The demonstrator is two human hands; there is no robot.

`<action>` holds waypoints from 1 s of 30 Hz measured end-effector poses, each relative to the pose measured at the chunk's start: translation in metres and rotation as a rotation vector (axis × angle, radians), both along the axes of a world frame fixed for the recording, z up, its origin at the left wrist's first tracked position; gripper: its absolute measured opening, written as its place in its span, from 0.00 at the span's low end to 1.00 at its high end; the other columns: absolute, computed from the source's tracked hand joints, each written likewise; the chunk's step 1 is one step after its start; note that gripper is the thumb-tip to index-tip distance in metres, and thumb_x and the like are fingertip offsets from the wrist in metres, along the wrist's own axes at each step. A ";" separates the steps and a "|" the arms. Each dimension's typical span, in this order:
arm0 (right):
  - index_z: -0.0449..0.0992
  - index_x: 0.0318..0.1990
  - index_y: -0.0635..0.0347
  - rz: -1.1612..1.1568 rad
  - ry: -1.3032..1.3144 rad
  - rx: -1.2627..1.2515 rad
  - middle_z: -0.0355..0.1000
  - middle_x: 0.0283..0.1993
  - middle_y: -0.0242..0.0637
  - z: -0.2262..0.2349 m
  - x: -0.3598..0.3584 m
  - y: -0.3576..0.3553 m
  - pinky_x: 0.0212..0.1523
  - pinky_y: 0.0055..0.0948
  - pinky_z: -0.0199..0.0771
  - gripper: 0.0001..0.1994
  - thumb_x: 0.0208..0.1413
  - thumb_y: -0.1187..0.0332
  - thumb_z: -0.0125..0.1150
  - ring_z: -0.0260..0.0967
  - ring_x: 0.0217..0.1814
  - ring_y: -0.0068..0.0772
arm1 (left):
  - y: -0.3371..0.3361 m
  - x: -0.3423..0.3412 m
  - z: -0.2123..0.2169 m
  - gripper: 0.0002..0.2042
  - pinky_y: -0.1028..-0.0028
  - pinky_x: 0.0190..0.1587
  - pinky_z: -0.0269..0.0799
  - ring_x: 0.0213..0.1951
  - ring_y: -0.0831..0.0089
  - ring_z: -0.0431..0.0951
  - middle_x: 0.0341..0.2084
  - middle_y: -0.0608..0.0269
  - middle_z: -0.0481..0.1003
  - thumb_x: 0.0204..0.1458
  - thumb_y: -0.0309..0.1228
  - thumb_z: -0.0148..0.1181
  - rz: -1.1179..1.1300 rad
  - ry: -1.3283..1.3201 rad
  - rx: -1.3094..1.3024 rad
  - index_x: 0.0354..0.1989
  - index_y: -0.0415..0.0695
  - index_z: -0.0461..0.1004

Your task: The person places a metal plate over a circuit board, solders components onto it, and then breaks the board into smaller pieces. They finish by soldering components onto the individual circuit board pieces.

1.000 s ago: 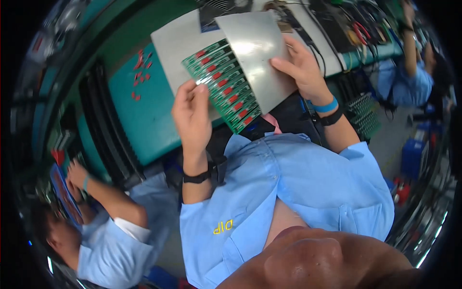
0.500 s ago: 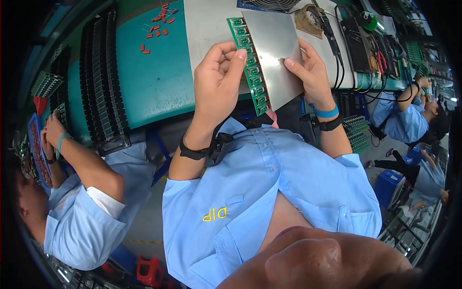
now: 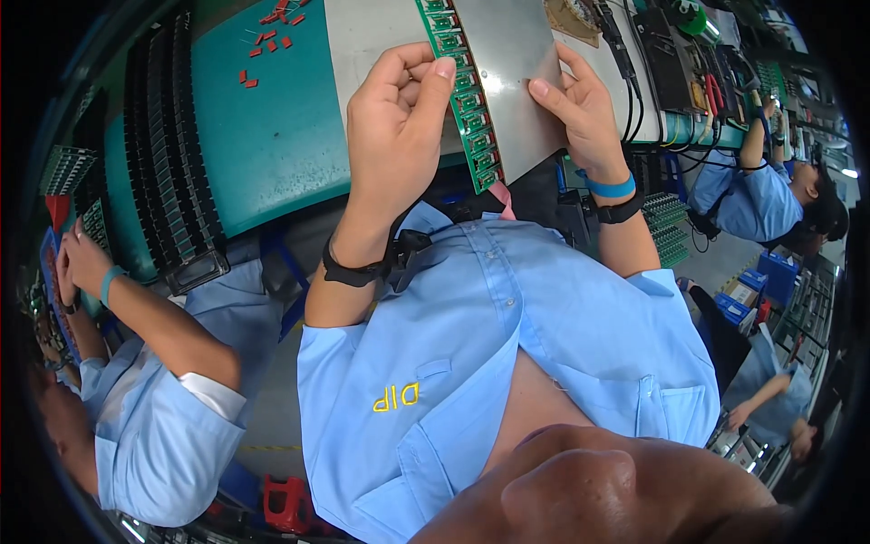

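A long green circuit board panel (image 3: 474,116), lined with small components, is held up in front of my chest. Against its right side lies a flat, shiny metal plate (image 3: 515,100). My left hand (image 3: 396,136) pinches the panel's left edge, thumb in front and fingers curled behind. With thumb on the face and fingers around the far edge, my right hand (image 3: 587,122) grips the plate. A pink strip (image 3: 501,200) shows below the panel's lower end. The top of panel and plate runs out of the picture.
Red components (image 3: 272,41) lie scattered on the green mat (image 3: 272,136). Black slotted rails (image 3: 168,145) run along the left. Soldering gear with cables (image 3: 625,68) and red-handled pliers (image 3: 713,93) sit to the right. Co-workers (image 3: 168,426) are at the left and right.
The whole view has shifted, so the bench, panel and plate appear higher and slightly left. Both my hands keep their grips. The co-worker's hands at left have moved slightly.
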State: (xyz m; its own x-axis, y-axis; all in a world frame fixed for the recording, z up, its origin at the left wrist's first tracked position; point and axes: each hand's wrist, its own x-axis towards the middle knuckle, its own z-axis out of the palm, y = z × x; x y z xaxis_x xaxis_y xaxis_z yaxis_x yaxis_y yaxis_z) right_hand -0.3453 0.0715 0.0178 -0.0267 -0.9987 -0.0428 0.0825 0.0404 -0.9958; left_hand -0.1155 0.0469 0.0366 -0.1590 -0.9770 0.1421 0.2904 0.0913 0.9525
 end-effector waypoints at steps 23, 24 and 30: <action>0.53 0.72 0.65 -0.144 -0.069 -0.184 0.74 0.60 0.44 0.013 0.018 0.010 0.65 0.33 0.71 0.42 0.54 0.76 0.75 0.73 0.61 0.33 | 0.000 -0.003 0.001 0.16 0.80 0.44 0.71 0.39 0.81 0.74 0.39 0.64 0.76 0.58 0.24 0.70 -0.072 -0.123 0.018 0.48 0.36 0.68; 0.57 0.70 0.65 -0.138 -0.017 -0.220 0.75 0.58 0.42 0.015 0.018 0.011 0.63 0.32 0.72 0.40 0.53 0.76 0.76 0.74 0.59 0.32 | 0.000 0.001 -0.002 0.16 0.79 0.45 0.70 0.39 0.80 0.74 0.39 0.64 0.75 0.58 0.24 0.70 -0.049 -0.135 0.007 0.48 0.37 0.68; 0.77 0.51 0.63 0.127 -0.037 -0.053 0.81 0.45 0.34 0.025 -0.007 0.015 0.54 0.29 0.74 0.21 0.50 0.74 0.78 0.77 0.48 0.24 | 0.007 0.001 0.000 0.16 0.77 0.50 0.70 0.43 0.79 0.74 0.40 0.64 0.74 0.58 0.24 0.70 -0.070 -0.177 -0.067 0.48 0.38 0.68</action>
State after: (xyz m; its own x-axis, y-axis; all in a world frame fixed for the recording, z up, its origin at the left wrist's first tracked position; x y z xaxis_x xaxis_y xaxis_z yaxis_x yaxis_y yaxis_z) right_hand -0.3528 0.0861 0.0431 0.1010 -0.9948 0.0111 0.1166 0.0007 -0.9932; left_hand -0.1147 0.0540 0.0367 -0.2545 -0.9519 0.1704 0.1268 0.1418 0.9817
